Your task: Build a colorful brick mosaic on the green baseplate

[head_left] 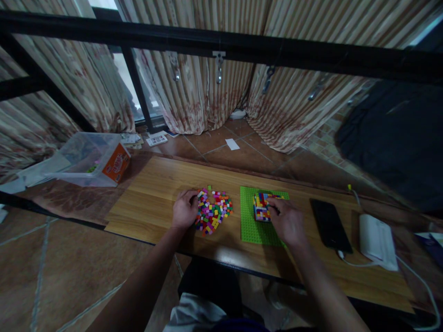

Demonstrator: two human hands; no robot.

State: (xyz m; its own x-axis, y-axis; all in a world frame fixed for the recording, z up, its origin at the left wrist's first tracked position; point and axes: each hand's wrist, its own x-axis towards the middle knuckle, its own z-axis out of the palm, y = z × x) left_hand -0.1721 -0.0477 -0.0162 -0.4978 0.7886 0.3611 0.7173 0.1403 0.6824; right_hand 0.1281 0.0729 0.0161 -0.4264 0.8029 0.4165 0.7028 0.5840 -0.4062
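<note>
A heap of small coloured bricks [214, 212] lies in the middle of the wooden table [152, 198]. My left hand [184, 210] rests at the heap's left edge, fingers curled down onto the bricks. To the right lies a green baseplate [251, 223] with a multicoloured block of bricks [261, 206] built on it. My right hand [288, 221] sits on the plate beside that block, fingertips pinched against its right side. What either hand's fingers hold is too small to see.
A black phone [330, 225] lies right of the plate, cabled to a white power bank [377, 240]. A clear plastic box [88, 159] with an orange label sits on the floor at left. Curtains and a black metal frame [221, 46] stand behind the table.
</note>
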